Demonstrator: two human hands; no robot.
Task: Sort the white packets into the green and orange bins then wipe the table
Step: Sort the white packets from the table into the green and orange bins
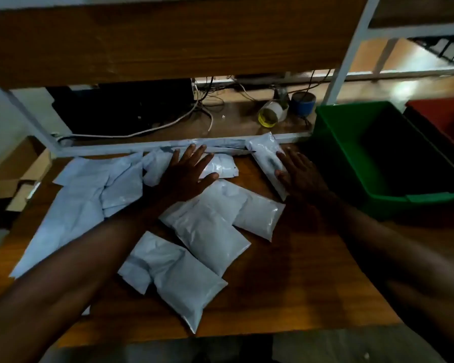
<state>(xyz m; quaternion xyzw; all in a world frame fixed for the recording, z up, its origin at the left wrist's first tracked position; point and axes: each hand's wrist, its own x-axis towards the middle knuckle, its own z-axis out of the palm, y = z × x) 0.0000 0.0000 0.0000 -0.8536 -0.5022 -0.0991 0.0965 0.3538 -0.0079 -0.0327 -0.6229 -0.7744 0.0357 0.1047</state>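
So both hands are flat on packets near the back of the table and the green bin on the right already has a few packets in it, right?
Not quite. The head view shows the green bin holding no packets. The rest stands: the left hand and right hand lie flat on white packets near the back of the table.

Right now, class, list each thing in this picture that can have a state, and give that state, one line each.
left hand: open, fingers spread flat on a far packet.
right hand: open, fingers against the long packet.
long packet: lying flat, beside the green bin.
green bin: upright, no packets visible inside.
red bin: behind the green one, contents hidden.
near packets: sealed, lying on the table, overlapping.
tape roll: tipped on its side.
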